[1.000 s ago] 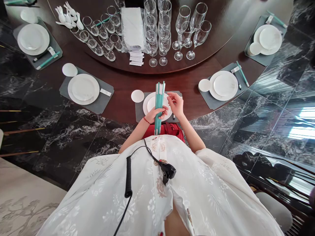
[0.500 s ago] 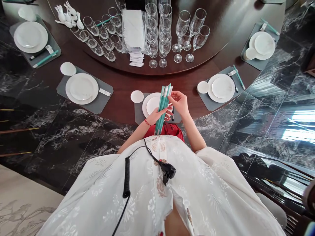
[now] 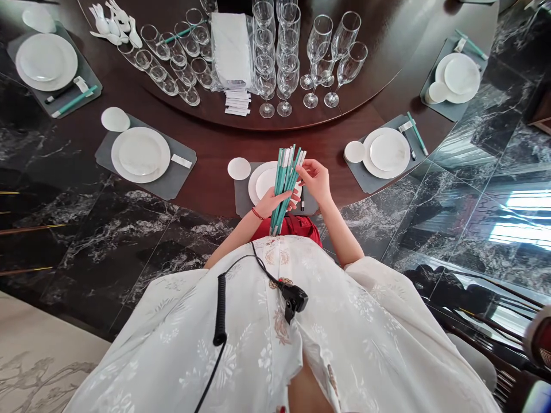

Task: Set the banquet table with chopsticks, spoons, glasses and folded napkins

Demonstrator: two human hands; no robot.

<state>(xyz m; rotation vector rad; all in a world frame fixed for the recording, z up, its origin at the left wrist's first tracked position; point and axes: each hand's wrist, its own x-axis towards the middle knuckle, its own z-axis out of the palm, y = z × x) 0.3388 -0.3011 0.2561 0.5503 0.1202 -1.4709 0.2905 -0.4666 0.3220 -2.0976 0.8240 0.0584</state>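
Note:
My left hand [image 3: 275, 201] is wrapped round a bundle of several teal chopsticks [image 3: 286, 175] with white tips, held upright and fanned out at the top. My right hand [image 3: 316, 178] pinches the white tip of the rightmost chopstick in the fan. Both hands hover over the white plate [image 3: 260, 182] on the grey placemat [image 3: 241, 201] right in front of me. A small white saucer [image 3: 239, 168] sits left of that plate, and a dark utensil [image 3: 302, 202] lies on the mat's right side.
The round dark wooden table [image 3: 215, 149] carries more place settings: plates at left [image 3: 140, 154], far left [image 3: 46, 60], right [image 3: 388, 151] and far right [image 3: 461, 74]. The raised centre turntable holds wine glasses [image 3: 318, 57], tumblers [image 3: 176, 63], folded napkins [image 3: 232, 49] and white spoons [image 3: 112, 26].
The chopstick bundle has tilted to the right and fanned apart at the top. My right hand has closed on the tip of the rightmost one.

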